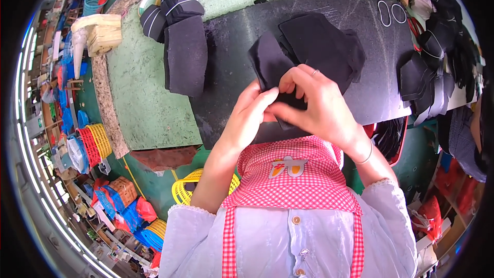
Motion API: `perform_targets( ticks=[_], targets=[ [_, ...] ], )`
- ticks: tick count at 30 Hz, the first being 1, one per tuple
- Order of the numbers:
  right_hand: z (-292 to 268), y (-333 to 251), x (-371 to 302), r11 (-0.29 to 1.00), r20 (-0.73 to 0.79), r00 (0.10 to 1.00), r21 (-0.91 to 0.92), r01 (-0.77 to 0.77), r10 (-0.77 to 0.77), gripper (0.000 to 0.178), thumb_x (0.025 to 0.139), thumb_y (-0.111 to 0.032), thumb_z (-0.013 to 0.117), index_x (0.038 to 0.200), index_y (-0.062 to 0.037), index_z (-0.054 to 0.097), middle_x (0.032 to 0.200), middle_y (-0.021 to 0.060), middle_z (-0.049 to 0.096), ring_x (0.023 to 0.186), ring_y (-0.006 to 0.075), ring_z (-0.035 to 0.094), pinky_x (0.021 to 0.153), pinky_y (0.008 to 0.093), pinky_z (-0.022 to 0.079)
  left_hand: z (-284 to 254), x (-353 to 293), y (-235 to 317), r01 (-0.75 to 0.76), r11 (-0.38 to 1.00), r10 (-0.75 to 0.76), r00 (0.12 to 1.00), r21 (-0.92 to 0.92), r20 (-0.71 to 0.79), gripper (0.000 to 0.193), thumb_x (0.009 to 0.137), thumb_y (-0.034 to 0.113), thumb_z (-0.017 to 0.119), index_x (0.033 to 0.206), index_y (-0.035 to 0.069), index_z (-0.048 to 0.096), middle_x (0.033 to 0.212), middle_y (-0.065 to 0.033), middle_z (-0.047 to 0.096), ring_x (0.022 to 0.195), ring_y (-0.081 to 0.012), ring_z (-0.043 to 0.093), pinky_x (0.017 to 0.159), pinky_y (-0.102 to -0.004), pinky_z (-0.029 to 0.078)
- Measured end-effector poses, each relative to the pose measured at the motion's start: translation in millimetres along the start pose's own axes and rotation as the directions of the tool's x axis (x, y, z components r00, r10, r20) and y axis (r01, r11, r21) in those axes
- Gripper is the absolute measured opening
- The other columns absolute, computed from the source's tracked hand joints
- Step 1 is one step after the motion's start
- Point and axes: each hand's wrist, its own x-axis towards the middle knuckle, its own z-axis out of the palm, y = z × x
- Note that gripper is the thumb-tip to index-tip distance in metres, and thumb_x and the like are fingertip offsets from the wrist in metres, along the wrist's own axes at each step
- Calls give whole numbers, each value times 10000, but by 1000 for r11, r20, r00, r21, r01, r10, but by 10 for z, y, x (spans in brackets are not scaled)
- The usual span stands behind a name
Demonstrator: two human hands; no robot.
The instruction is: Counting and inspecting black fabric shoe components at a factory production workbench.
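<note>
Both my hands meet above the near part of a dark work mat (226, 41). A black fabric piece (270, 57) stands up between them. My left hand (248, 118) pinches its lower left edge between thumb and fingers. From the right, my right hand (319, 100) curls over the piece, its thumb and fingertips close to the left thumb; the exact grip is partly hidden. Just beyond my hands lies a loose pile of black fabric pieces (324, 41). To the left, a stack of black cut pieces (186, 56) rests across the mat's edge.
Tied black bundles (181, 1) and a tape roll (149, 2) lie at the far left of the green table (139, 87). White elastic loops (392, 13) sit far right, near more black bundles (419, 80). A yellow basket (188, 185) stands below the table's near edge.
</note>
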Motion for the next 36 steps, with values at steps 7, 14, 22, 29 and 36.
perform_targets(
  ticks=[7, 14, 22, 29, 36],
  targets=[
    [-455, 449, 105, 941, -139, 947, 224, -255, 290, 110, 825, 11, 610, 865, -6, 509, 711, -32, 490, 699, 5, 455, 594, 194, 400, -327, -127, 204, -94, 968, 119, 988, -232, 98, 235, 1006, 149, 442, 1124, 18, 597, 1019, -99, 684, 871, -191, 685, 861, -405, 568],
    [-391, 131, 82, 935, -331, 942, -314, -167, 58, 348, 721, -200, 818, 914, -37, 579, 824, 93, 579, 745, 228, 608, 659, 347, 497, -422, -83, 8, -80, 997, 78, 981, -7, -178, 317, 1013, 183, 443, 1213, -40, 548, 1195, -145, 634, 1075, -235, 642, 928, -399, 525],
    [-37, 39, 13, 925, 87, 968, 285, -251, 236, 173, 808, -80, 741, 890, 17, 623, 738, 61, 634, 642, 89, 623, 627, 233, 518, 114, -48, 150, 70, 971, -29, 983, -227, 180, 651, 1018, 533, 306, 1252, -51, 474, 1166, -157, 600, 1041, -233, 642, 890, -390, 533],
    [-147, 125, 35, 719, 262, 925, 583, -378, 274, 116, 897, -30, 666, 975, 57, 661, 830, 44, 673, 786, 82, 646, 737, 223, 551, 33, -28, 104, -125, 972, 87, 978, 198, 188, 360, 1034, 248, 477, 1290, -3, 515, 1092, -72, 627, 991, -138, 629, 828, -317, 577],
    [-167, 137, 28, 760, 329, 912, 519, -391, 244, 155, 926, -60, 650, 1006, 70, 672, 842, 67, 685, 783, 100, 661, 745, 241, 561, 57, -72, 39, -243, 859, 214, 970, 450, 114, 481, 1028, 162, 448, 1469, 25, 314, 988, -54, 630, 850, -95, 597, 703, -276, 527]
  ],
)
